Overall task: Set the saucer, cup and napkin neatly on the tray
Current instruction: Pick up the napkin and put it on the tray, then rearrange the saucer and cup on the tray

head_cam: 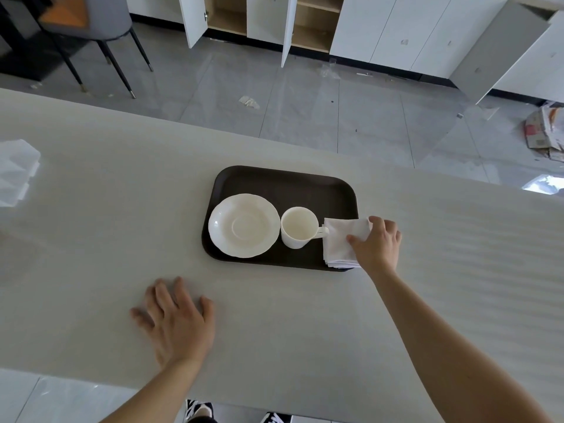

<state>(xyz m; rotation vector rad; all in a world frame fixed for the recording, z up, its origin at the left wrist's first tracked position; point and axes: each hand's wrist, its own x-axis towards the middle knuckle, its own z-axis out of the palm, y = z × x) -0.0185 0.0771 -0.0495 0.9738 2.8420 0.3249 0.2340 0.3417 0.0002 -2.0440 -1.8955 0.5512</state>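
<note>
A dark brown tray [283, 181] lies on the pale table. On its left part rests a white scalloped saucer [244, 225]. Just right of the saucer, directly on the tray, stands an upright white cup [297, 227], empty, handle pointing right. A folded white napkin [341, 241] lies on the tray's right end, its near corner reaching the tray rim. My right hand [378, 245] pinches the napkin's right edge between thumb and fingers. My left hand [175, 320] rests flat on the table, fingers spread, in front of and left of the tray, holding nothing.
A crumpled white plastic bag [16, 170] lies at the table's left edge. The table's far edge [274, 141] runs diagonally behind the tray. Beyond it are a grey tiled floor, a chair [91, 29] and white cabinets [396, 29] with open doors.
</note>
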